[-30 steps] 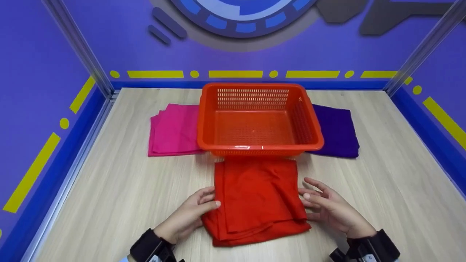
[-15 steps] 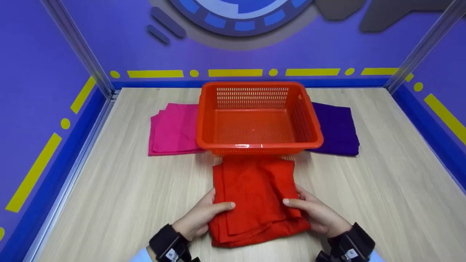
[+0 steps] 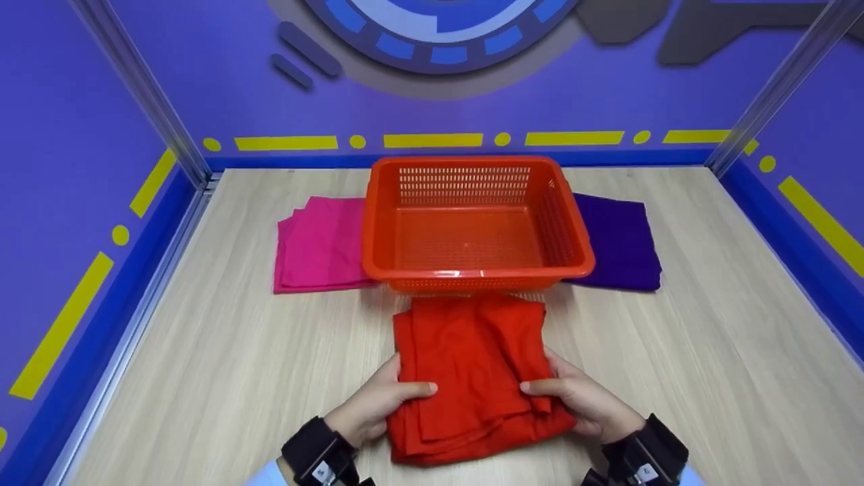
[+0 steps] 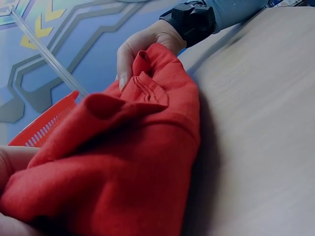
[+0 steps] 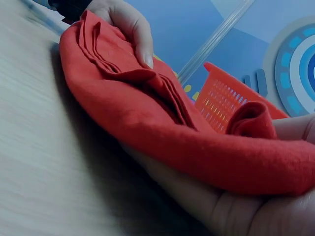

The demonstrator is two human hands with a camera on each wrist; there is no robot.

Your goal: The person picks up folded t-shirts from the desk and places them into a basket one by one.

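A folded red cloth (image 3: 472,378) lies in front of the basket, held from both sides. My left hand (image 3: 381,401) grips its left edge, thumb on top and the other fingers hidden beneath. At the opposite edge my right hand (image 3: 587,398) does the same; in the right wrist view its fingers (image 5: 182,191) run under the fabric. Several layers of the red cloth (image 4: 147,132) show in the left wrist view, and its near side looks slightly raised over a shadow on the table.
An orange-red plastic basket (image 3: 478,274) with nothing in it stands behind the cloth. Folded pink cloth (image 3: 324,243) lies to its left and folded purple cloth (image 3: 617,243) to its right, both partly hidden by it. Blue panels (image 3: 432,111) enclose the wooden table (image 3: 202,378).
Both hands have moved inward from the red cloth's sides and taken hold of it, thumbs now on top. The cloth's sides have drawn in slightly. Basket and other cloths stay put.
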